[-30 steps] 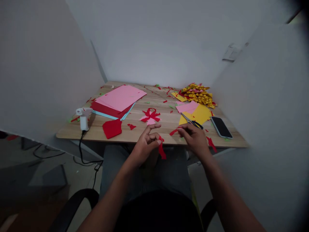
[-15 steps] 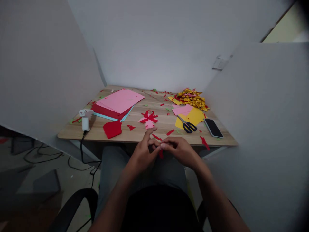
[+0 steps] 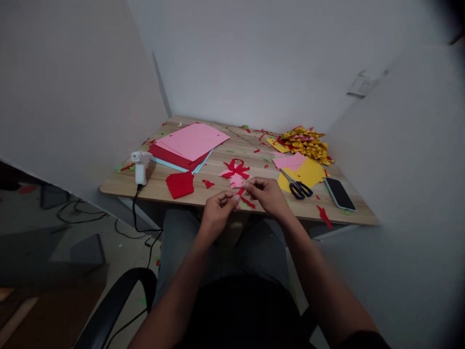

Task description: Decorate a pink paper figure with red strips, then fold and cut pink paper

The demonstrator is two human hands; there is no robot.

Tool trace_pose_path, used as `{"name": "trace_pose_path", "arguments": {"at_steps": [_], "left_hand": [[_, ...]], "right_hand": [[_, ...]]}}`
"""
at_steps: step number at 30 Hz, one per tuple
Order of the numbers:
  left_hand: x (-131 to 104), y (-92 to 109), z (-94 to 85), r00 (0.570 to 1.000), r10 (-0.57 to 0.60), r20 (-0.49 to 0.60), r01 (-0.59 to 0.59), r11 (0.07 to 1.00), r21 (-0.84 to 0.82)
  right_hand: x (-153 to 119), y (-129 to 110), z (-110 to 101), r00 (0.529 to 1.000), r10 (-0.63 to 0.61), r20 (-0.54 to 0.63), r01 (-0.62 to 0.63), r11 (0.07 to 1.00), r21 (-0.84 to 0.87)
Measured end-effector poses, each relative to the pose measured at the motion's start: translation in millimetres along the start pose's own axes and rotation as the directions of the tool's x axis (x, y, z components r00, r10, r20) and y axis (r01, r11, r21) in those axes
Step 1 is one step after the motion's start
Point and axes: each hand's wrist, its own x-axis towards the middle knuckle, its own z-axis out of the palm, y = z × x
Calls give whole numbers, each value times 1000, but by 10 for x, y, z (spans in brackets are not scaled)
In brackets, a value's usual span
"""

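Observation:
Between my hands, at the table's front edge, is a small red paper strip (image 3: 240, 192). My left hand (image 3: 219, 209) pinches its lower end between thumb and fingers. The upper end is in the closed fingertips of my right hand (image 3: 266, 194). Just beyond them lies a cut-paper piece (image 3: 236, 173) with a pink body and red bow-like strips and loop. Another red strip (image 3: 248, 202) lies on the table under my right hand.
A white glue gun (image 3: 140, 167) stands at the left, its cord hanging down. Pink sheets (image 3: 194, 140) lie over red and blue ones, near a red paper piece (image 3: 180, 184). Scissors (image 3: 298, 186), yellow paper (image 3: 312, 172), a phone (image 3: 339, 193) and a yellow folded-paper pile (image 3: 308, 144) are right.
My hands have risen toward the table edge and drawn slightly apart, so the red strip shows between them. My left fingers have curled in. The camera view has shifted.

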Motion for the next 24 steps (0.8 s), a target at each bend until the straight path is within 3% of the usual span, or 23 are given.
{"name": "trace_pose_path", "arguments": {"at_steps": [4,8,11,14,16,17,18,20,22,24], "left_hand": [[213,-53,-98,997,-5,-83,13,995,102],[383,-53,-242,991,0,-135,42,949,311],[394,11,-419,986,-15,-165,91,881,465],[273,163,-744,979,-11,-202,131,795,593],[174,296,-1056,930,67,-362,164,804,571],[138,357,-1232,867,129,-481,201,793,575],[119,406,-1412,764,214,-609,249,772,585],[132,447,-1757,626,307,-717,351,711,610],[198,403,-2042,602,331,-727,430,633,644],[293,298,-2241,671,229,-705,466,609,642]], "right_hand": [[322,149,-27,1000,-17,-6,17,995,-95],[573,252,-15,999,-38,23,42,983,-179],[663,323,119,999,-26,23,32,928,-371],[684,405,366,999,14,40,10,843,-538],[685,445,533,997,33,67,11,829,-560],[687,455,598,996,36,80,16,821,-570],[690,458,646,995,36,96,27,810,-586],[696,448,683,987,30,155,77,766,-638],[695,430,655,973,23,228,146,704,-695],[674,414,593,968,-9,251,196,652,-733]]}}
